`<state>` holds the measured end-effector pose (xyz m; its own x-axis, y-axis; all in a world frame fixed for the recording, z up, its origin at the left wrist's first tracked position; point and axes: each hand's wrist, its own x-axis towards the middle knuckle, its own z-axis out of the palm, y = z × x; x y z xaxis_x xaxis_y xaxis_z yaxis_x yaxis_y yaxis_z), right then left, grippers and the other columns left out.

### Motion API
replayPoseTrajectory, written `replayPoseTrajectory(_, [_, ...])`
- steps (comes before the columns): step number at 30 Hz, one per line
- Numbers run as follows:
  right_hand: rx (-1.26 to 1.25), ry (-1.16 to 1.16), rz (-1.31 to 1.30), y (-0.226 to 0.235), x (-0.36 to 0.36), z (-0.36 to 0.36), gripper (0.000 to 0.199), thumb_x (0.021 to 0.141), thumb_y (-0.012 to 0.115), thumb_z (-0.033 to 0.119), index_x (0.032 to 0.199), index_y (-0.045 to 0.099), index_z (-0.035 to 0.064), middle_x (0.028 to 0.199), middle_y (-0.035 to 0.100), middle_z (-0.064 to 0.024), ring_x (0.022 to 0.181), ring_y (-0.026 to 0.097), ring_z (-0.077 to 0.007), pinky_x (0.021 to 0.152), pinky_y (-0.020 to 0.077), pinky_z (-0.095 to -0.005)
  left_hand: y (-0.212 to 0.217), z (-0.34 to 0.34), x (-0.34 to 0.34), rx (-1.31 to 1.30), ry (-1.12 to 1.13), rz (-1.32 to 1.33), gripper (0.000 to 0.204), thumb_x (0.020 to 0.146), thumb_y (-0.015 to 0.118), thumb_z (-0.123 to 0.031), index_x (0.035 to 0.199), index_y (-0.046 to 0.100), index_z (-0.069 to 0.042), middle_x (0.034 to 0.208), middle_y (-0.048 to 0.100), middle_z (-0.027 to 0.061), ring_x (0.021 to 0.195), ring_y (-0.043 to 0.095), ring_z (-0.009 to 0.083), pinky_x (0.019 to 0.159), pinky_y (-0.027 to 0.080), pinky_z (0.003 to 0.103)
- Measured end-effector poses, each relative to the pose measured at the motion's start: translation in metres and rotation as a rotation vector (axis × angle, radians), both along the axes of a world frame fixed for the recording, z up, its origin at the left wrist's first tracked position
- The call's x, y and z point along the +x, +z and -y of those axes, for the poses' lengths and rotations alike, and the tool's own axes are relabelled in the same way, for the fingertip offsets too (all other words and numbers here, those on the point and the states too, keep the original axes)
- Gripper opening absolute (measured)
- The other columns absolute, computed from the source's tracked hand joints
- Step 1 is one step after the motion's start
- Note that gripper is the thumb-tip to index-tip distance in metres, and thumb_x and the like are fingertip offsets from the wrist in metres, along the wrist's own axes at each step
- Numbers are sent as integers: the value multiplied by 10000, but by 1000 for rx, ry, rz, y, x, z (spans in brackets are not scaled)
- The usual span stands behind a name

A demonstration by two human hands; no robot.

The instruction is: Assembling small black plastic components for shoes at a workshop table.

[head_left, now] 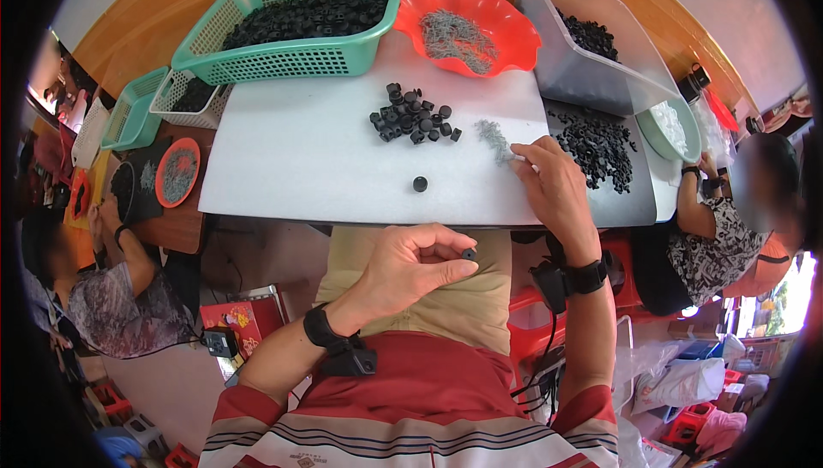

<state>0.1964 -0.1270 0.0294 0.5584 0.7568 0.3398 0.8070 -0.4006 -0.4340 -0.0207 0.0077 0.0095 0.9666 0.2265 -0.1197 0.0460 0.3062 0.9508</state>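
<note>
My left hand is closed just off the table's front edge, pinching a small black plastic piece between thumb and fingertips. Over the board, my right hand holds a thin white stick-like piece, most of it hidden by the fingers. Its tip is beside a small heap of thin grey metal pins. A pile of black cylindrical parts lies to the left of the pins. One black part stands by itself nearer to me. These rest on a white work surface.
At the back stand a green basket of black parts, a red scalloped bowl of pins and a clear bin. Small black pieces cover a dark tray at right. People work at left and right.
</note>
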Motion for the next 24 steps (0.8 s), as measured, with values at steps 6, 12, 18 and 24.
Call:
replayPoseTrajectory(6, [-68, -10, -35, 2, 1, -2, 202, 880, 703, 101, 1065, 728, 27, 936, 640, -115, 796, 653, -320, 709, 500, -420, -5, 1, 1, -12, 5, 20, 264, 887, 791, -72, 1121, 713, 21, 944, 725, 43, 827, 660, 54, 725, 555, 204])
replayPoseTrajectory(12, [-27, -108, -68, 2, -2, -4, 189, 853, 737, 124, 1016, 741, 29, 994, 675, -120, 851, 677, -327, 735, 518, -412, -9, 4, 2, 2, -4, 33, 254, 884, 793, -69, 1108, 715, 21, 929, 720, 38, 813, 657, 52, 709, 550, 200])
replayPoseTrajectory(18, [-66, -140, -121, 1, -1, -1, 201, 860, 726, 157, 1014, 747, 29, 971, 710, -151, 865, 687, -341, 763, 523, -421, -11, 5, 1, -11, -10, 29, 246, 886, 791, -65, 1105, 716, 19, 919, 719, 39, 809, 656, 52, 711, 552, 203])
replayPoseTrajectory(24, [62, -86, -110, -8, 1, 4, 170, 869, 701, 121, 996, 750, 18, 958, 710, -164, 864, 683, -353, 768, 519, -416, -12, 6, 0, -28, -1, 23, 260, 890, 788, -65, 1122, 709, 22, 928, 719, 40, 816, 655, 50, 714, 553, 203])
